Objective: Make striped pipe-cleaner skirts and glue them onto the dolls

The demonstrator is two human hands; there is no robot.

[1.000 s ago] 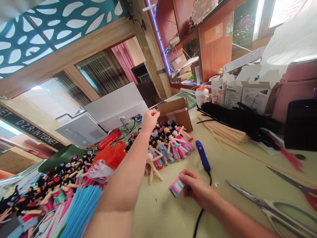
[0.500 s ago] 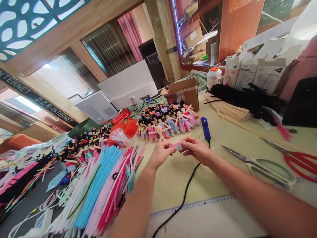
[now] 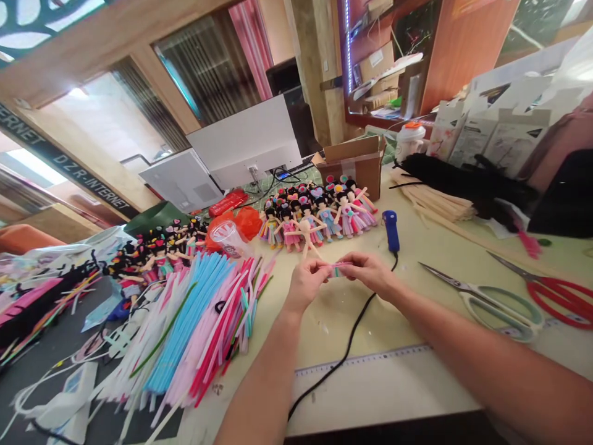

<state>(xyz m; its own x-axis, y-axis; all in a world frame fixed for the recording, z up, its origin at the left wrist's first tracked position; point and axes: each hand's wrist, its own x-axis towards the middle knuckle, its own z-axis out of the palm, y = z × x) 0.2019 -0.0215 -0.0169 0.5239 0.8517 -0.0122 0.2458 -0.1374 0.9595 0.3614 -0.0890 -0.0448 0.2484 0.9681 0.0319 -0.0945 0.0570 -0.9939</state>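
Between my hands is a small piece of pink, white and teal pipe cleaners (image 3: 338,270). My left hand (image 3: 303,284) pinches its left end between thumb and fingertips. At the other end, my right hand (image 3: 370,273) is closed on it in the same way. Just beyond them a bare beige pipe-cleaner figure (image 3: 306,230) leans with its arms spread, in front of rows of finished dolls (image 3: 345,213) with black hair and colourful skirts. To the right of my right hand stands a blue handheld tool (image 3: 391,233) with a black cord (image 3: 354,343).
Bundled pipe cleaners (image 3: 185,327) lie at the left, with more dolls (image 3: 162,253) behind. White-handled scissors (image 3: 503,312) and red-handled scissors (image 3: 563,296) lie at the right. Behind are a cardboard box (image 3: 354,167), a monitor (image 3: 245,145) and black pipe cleaners (image 3: 445,176). A ruler (image 3: 365,360) crosses the front.
The view has shifted slightly, so the scene sits differently in it. Both hands keep hold of the pipe-cleaner piece, which now appears more level and less turned.
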